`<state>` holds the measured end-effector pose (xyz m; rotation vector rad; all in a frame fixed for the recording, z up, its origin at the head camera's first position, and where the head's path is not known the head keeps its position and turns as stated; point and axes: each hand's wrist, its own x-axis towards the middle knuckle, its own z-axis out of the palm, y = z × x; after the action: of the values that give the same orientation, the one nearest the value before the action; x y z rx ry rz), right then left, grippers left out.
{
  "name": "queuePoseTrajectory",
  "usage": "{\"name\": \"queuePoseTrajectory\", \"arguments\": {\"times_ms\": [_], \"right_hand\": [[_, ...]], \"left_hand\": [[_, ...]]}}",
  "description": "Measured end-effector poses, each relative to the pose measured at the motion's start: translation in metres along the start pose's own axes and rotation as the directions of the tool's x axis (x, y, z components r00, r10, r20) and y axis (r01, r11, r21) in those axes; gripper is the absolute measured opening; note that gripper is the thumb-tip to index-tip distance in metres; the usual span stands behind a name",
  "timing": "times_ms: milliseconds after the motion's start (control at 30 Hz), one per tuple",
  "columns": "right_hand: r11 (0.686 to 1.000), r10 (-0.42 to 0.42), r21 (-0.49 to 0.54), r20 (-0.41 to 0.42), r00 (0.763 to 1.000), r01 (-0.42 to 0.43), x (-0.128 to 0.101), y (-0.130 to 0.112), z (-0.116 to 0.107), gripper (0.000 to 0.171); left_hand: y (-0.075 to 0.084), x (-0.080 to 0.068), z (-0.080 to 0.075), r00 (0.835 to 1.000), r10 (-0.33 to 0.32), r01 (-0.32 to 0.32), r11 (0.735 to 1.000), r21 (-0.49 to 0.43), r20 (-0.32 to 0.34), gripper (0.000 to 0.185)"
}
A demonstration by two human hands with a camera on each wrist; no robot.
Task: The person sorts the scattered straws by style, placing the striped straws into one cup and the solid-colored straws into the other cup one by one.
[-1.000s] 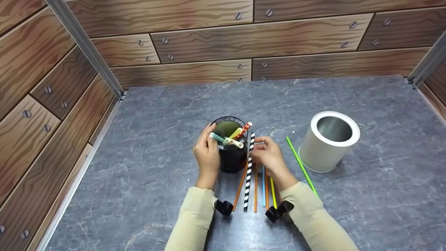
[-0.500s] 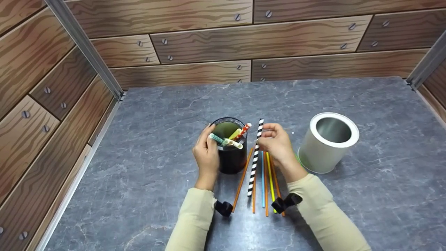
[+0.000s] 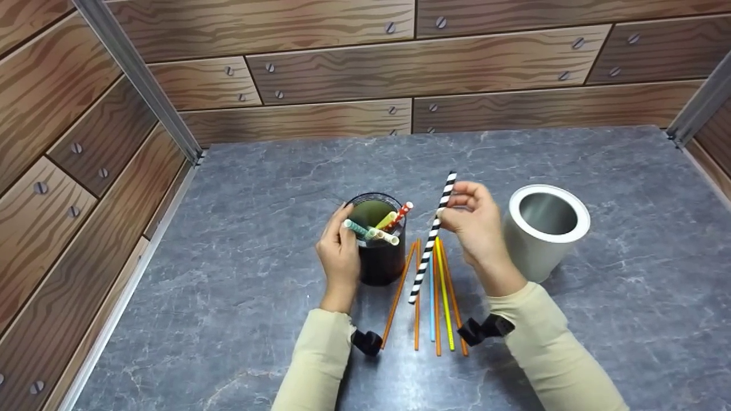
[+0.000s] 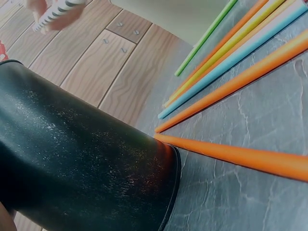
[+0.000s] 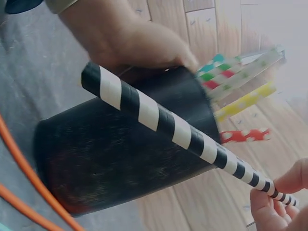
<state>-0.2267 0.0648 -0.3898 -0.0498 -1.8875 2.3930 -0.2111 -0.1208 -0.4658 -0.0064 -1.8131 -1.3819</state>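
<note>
My right hand (image 3: 475,220) pinches a black-and-white striped straw (image 3: 432,236) near its upper end and holds it tilted above the table; the same striped straw (image 5: 183,135) crosses the right wrist view. My left hand (image 3: 339,254) grips the side of a black cup (image 3: 379,260) that holds several patterned paper straws (image 3: 380,225). The cup's dark wall (image 4: 82,159) fills the left wrist view. Several thin plastic straws (image 3: 435,297), orange, blue and yellow, lie on the table between my hands.
A white metal can (image 3: 542,228) stands open just right of my right hand. The grey stone-look table (image 3: 257,171) is boxed in by wood-pattern walls (image 3: 342,63) at the back and both sides.
My right hand has lifted the striped straw off the table and carried it up and to the right, tilting it. My left hand has stayed on the black cup.
</note>
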Motion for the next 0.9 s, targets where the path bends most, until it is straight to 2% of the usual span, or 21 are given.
{"name": "queuePoseTrajectory", "arguments": {"times_ms": [167, 333, 500, 700, 900], "right_hand": [[0.991, -0.099, 0.092, -0.023, 0.995, 0.101, -0.006, -0.013, 0.002, 0.043], [0.954, -0.191, 0.228, -0.039, 0.981, 0.195, -0.012, -0.024, 0.005, 0.042], [0.925, -0.267, 0.257, -0.086, 0.96, 0.28, -0.015, -0.029, 0.009, 0.045], [0.865, -0.386, 0.29, -0.138, 0.912, 0.41, -0.018, -0.034, 0.013, 0.044], [0.776, -0.487, 0.358, -0.181, 0.854, 0.519, -0.027, -0.04, 0.018, 0.043]], "left_hand": [[-0.001, -0.001, 0.0, 1.0, 0.004, -0.004, 1.0, 0.001, 0.001, 0.029], [-0.001, -0.001, 0.0, 1.0, -0.013, 0.013, 1.0, 0.016, 0.004, 0.03], [-0.001, 0.0, 0.0, 1.0, -0.002, 0.002, 1.0, 0.015, 0.0, 0.029], [0.0, -0.001, 0.0, 1.0, 0.004, -0.004, 1.0, 0.012, -0.005, 0.029], [0.001, 0.0, 0.0, 1.0, 0.005, -0.005, 1.0, -0.001, -0.01, 0.029]]}}
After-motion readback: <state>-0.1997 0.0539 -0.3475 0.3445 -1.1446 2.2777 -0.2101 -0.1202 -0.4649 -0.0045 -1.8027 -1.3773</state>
